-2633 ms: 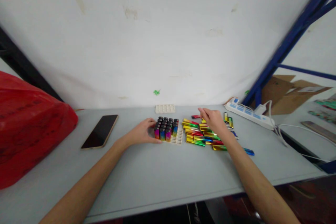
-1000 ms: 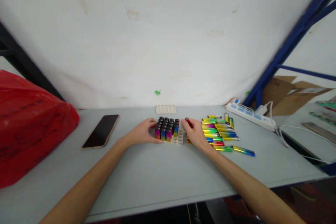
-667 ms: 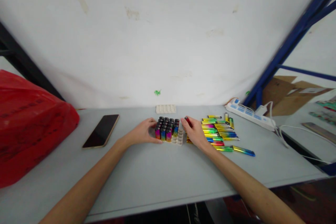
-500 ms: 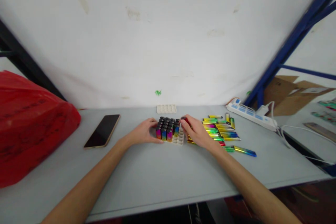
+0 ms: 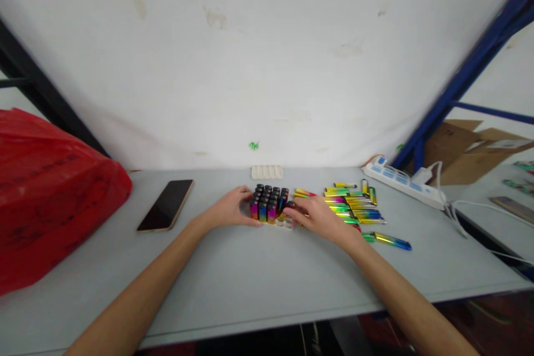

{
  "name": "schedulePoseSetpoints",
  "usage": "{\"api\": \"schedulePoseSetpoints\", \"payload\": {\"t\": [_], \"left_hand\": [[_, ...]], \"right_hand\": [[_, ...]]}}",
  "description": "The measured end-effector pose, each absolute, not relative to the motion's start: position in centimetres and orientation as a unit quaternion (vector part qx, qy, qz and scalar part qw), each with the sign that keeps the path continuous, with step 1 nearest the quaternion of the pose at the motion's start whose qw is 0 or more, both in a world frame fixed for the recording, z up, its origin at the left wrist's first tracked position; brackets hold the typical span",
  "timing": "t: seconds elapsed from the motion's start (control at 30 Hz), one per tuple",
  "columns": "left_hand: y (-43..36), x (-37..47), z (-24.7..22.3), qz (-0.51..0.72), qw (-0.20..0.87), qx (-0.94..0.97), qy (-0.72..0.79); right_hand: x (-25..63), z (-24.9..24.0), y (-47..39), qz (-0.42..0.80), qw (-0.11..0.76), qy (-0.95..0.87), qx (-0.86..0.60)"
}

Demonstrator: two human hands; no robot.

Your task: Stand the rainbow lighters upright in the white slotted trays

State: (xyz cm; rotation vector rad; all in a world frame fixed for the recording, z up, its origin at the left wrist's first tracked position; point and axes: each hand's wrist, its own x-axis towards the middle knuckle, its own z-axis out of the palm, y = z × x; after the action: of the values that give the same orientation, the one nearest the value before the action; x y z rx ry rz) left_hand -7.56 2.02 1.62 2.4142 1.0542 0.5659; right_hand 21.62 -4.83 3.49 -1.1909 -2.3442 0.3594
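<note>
A white holder tray (image 5: 284, 223) sits mid-table, packed with several upright rainbow-coloured lighters (image 5: 267, 203) with black tops. My left hand (image 5: 228, 211) rests against the tray's left side, fingers touching the lighters. My right hand (image 5: 317, 217) is at the tray's right edge, fingers closed on a lighter (image 5: 287, 209) held at the open slots. To the right lies a pile of loose shiny lighters (image 5: 352, 208), one more (image 5: 392, 242) apart near the front.
A black phone (image 5: 166, 212) lies to the left, beside a big red plastic bag (image 5: 45, 194). A spare white tray (image 5: 267, 172) sits by the wall. A white power strip (image 5: 406, 183) with cables is at the right; blue shelving and cardboard boxes (image 5: 467, 147) stand beyond.
My right hand went from the loose pile to the tray's right side with a lighter, then lowered it toward the tray's front-right slots. My left hand stayed on the tray.
</note>
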Motion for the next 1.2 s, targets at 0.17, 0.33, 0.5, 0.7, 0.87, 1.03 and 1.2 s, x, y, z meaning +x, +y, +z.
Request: {"api": "schedulePoseSetpoints", "payload": {"t": [0.17, 0.33, 0.5, 0.7, 0.87, 1.03, 1.2], "left_hand": [[2.0, -7.6, 1.6, 0.208, 0.225, 0.873, 0.379], [2.1, -7.6, 1.4, 0.206, 0.223, 0.874, 0.378], [2.2, -7.6, 1.4, 0.205, 0.219, 0.875, 0.38], [2.2, -7.7, 1.6, 0.208, 0.226, 0.875, 0.374], [2.1, -7.6, 1.7, 0.2, 0.229, 0.874, 0.38], [2.2, -7.6, 1.6, 0.199, 0.22, 0.876, 0.381], [2.2, -7.5, 1.5, 0.205, 0.211, 0.877, 0.38]], "right_hand": [[20.7, 3.0, -4.8, 0.042, 0.217, -0.878, -0.425], [21.7, 3.4, -4.4, 0.034, 0.199, -0.865, -0.46], [25.7, 3.5, -2.3, 0.022, 0.256, -0.796, -0.548], [27.9, 3.1, -0.6, -0.024, 0.216, -0.761, -0.612], [28.6, 2.8, -0.4, 0.033, 0.196, -0.819, -0.539], [29.5, 3.1, -0.6, 0.074, 0.15, -0.838, -0.519], [29.5, 2.7, -0.5, 0.08, 0.136, -0.837, -0.524]]}}
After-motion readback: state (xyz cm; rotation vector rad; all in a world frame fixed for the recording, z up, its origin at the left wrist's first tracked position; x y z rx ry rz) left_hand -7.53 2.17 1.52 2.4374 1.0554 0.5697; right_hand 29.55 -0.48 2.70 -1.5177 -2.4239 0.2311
